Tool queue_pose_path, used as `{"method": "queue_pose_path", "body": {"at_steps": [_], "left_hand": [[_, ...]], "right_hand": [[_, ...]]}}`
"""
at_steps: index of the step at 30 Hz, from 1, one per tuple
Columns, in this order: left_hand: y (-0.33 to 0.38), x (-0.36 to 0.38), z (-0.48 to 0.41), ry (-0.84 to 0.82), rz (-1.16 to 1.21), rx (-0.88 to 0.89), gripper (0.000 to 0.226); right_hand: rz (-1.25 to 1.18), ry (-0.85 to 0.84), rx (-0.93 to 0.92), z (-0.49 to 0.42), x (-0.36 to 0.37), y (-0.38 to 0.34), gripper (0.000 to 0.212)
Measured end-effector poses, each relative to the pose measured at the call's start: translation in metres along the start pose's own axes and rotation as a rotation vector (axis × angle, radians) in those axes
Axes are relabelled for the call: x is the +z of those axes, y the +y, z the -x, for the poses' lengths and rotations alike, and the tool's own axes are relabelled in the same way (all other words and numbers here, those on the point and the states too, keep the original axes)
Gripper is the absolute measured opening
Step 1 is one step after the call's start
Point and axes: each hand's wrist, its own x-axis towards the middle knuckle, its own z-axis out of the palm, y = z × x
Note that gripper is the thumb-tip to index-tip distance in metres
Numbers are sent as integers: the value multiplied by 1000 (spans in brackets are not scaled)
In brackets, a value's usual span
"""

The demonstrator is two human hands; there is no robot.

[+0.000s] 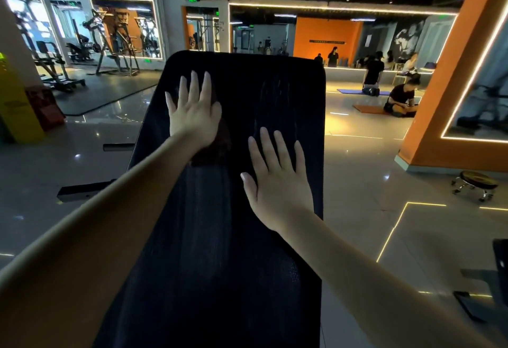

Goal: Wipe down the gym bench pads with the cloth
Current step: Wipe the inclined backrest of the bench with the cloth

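Note:
A long black bench pad (288,94) runs away from me up the middle of the view. My left hand (193,111) lies flat on its upper left part with straight fingers, pressing a dark brown cloth (217,147) that shows under the palm and wrist. My right hand (277,180) rests flat on the pad lower and to the right, fingers straight and spread, with nothing under it. Faint streaks show on the pad above my right hand.
Glossy tiled floor lies on both sides of the bench. Weight machines (115,42) stand at the far left, an orange pillar (450,86) and a small wheeled stool (477,184) at the right. People sit and kneel on mats (398,100) at the far right.

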Motion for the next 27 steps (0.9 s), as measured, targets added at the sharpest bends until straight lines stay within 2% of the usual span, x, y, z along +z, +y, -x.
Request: {"method": "queue_pose_path", "body": {"at_steps": [4, 8, 13, 16, 20, 25, 27], "left_hand": [[-1, -7, -32, -35, -33, -24, 63], [2, -9, -12, -36, -25, 25, 62], [-6, 2, 76, -44, -28, 195, 66], [-16, 7, 139, -76, 30, 230, 73], [-29, 16, 201, -80, -18, 335, 73], [-49, 10, 164, -63, -64, 612, 68], [-53, 8, 133, -44, -67, 536, 68]], "right_hand": [[-10, 23, -5, 1, -3, -1, 71], [0, 11, 6, 0, -4, -3, 73], [-10, 18, -4, 2, -4, -2, 65], [11, 26, -7, 3, -2, -1, 64], [18, 41, -6, 2, 0, -1, 68], [21, 37, -14, 1, 4, 0, 71], [21, 39, -11, 1, 4, 0, 71]]}}
